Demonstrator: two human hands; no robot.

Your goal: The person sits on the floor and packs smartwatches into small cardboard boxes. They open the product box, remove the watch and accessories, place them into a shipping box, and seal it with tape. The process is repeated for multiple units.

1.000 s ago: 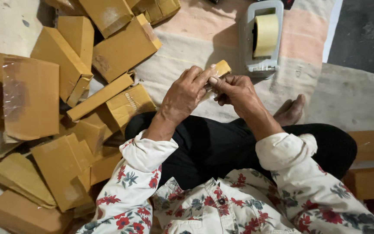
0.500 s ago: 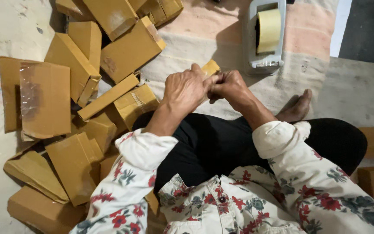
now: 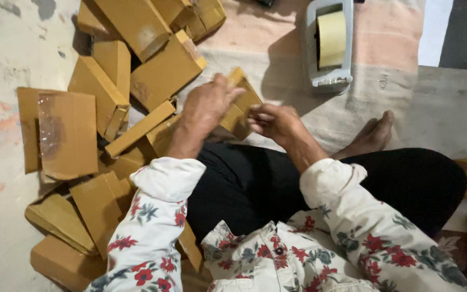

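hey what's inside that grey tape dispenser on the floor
The grey tape dispenser holds a pale yellowish roll of tape, upright in its slot. The roll's lower part and the hub that carries it are hidden by the dispenser's walls.

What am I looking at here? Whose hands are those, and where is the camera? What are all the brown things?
The camera sits on a person's head and looks straight down, so you see what that person sees: their own two arms in white sleeves with red flowers, and their legs in black trousers, folded on the floor. The left hand and the right hand together hold one small brown cardboard box, gripping it from both sides. To the left lies a heap of similar brown cardboard boxes, tumbled over one another, some flat and some closed up. Further up stands a grey tape dispenser with a pale yellow roll of tape. It rests on a pinkish-grey cloth mat spread on the floor. A bare foot peeks out beside the right arm.
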